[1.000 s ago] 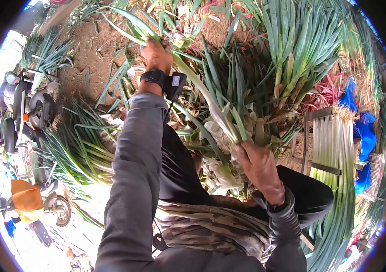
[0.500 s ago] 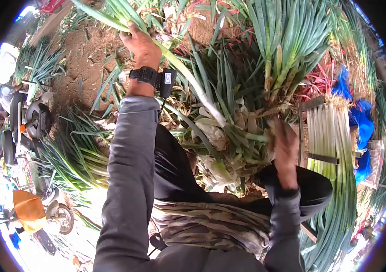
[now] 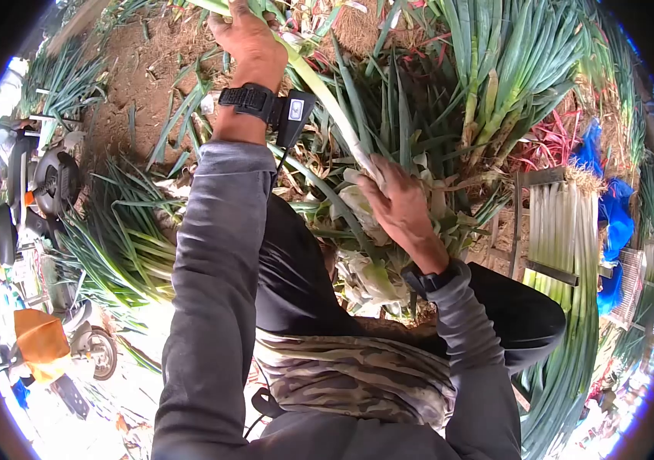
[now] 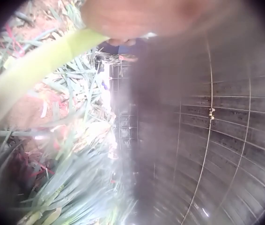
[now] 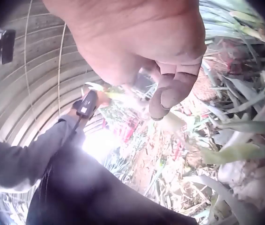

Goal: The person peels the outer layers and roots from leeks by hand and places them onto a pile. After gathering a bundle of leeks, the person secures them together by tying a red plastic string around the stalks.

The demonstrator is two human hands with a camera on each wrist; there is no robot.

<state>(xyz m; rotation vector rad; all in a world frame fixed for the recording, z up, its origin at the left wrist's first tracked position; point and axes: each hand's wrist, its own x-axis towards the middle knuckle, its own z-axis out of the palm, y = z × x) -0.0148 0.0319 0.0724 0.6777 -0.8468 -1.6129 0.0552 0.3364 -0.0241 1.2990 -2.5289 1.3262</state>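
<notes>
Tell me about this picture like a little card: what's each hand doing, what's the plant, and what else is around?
Left hand: the left hand grips the leafy top of a long green onion, held far out.
Right hand: the right hand pinches the white bottom end of the same green onion.
Around the hands: a big pile of green onions lying on brown dirt.
To the right: a neat bundle of white stalks in a rack, with blue cloth beside it.
To the left: a motorbike.
</notes>
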